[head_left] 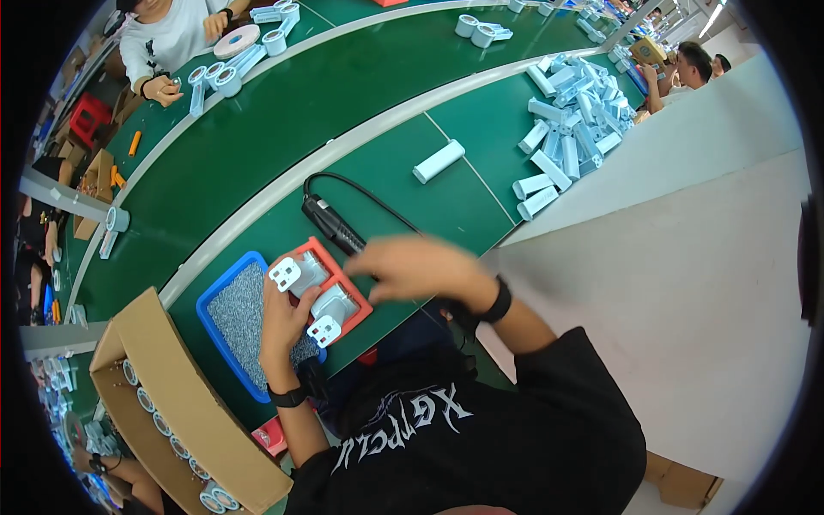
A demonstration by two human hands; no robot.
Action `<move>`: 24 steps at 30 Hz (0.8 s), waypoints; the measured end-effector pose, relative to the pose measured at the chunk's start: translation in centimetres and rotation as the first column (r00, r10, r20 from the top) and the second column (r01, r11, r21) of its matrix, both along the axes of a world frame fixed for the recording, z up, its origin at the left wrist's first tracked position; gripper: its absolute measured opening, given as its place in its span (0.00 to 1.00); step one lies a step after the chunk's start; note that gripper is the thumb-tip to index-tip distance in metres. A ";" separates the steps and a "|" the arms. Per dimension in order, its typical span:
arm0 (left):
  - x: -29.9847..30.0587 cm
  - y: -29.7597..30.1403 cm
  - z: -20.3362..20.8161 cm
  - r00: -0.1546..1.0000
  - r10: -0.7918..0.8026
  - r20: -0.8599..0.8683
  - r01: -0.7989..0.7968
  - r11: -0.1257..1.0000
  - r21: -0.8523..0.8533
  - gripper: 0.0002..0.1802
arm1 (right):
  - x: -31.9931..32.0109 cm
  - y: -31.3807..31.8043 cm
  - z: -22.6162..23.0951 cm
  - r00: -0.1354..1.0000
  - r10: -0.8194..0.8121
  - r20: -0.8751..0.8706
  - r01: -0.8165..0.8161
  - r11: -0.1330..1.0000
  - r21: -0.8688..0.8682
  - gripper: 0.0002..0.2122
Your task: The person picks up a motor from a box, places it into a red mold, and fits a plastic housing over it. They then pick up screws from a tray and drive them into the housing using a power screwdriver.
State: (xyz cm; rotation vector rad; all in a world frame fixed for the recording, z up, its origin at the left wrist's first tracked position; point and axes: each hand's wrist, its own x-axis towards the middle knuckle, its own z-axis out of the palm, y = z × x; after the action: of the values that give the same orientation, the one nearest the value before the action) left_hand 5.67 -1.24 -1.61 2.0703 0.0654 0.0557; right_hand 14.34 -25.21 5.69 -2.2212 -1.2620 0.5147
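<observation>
A red tray (364,305) on the green bench holds two white and pale-grey plastic housings, an upper housing (309,273) and a lower housing (336,302), each with a white end plate. Around the near left side of the upper one, my left hand (281,322) is closed, its thumb lying between the two. My right hand (421,268) hovers at the tray's right edge, smeared by motion, so its grip is unclear. Just beyond it lies a black corded electric screwdriver (333,225). A blue tray (206,302) full of small metal screws sits left of the red one, partly under my left wrist.
A cardboard box (163,360) with several round-ended parts stands at the left. One white housing (439,161) lies farther along the bench, before a large pile of pale-blue housings (571,129). Across the conveyor belt (283,112), a person (176,43) works. A white partition (669,223) bounds the right.
</observation>
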 end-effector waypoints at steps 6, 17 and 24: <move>0.4 -0.1 0.2 0.999 -0.031 0.045 0.028 0.996 0.081 0.24 | 21.1 -11.4 -1.4 -0.064 -0.965 0.255 0.859 0.077 0.506 0.29; 0.1 0.1 -1.1 0.993 -0.035 0.113 0.022 0.994 0.110 0.27 | 23.7 -27.8 -2.7 -0.283 -0.826 0.487 0.861 -0.442 -0.251 0.45; 0.4 0.2 -0.6 0.992 -0.066 0.108 0.055 0.993 0.102 0.28 | 25.3 -26.5 -3.0 -0.030 -0.846 0.532 0.861 -0.293 -0.416 0.46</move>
State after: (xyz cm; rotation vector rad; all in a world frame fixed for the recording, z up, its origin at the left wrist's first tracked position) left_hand 6.08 -0.99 -2.21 2.1622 -0.0699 0.1389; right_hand 39.60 -51.66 2.69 -2.9115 1.1959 0.2657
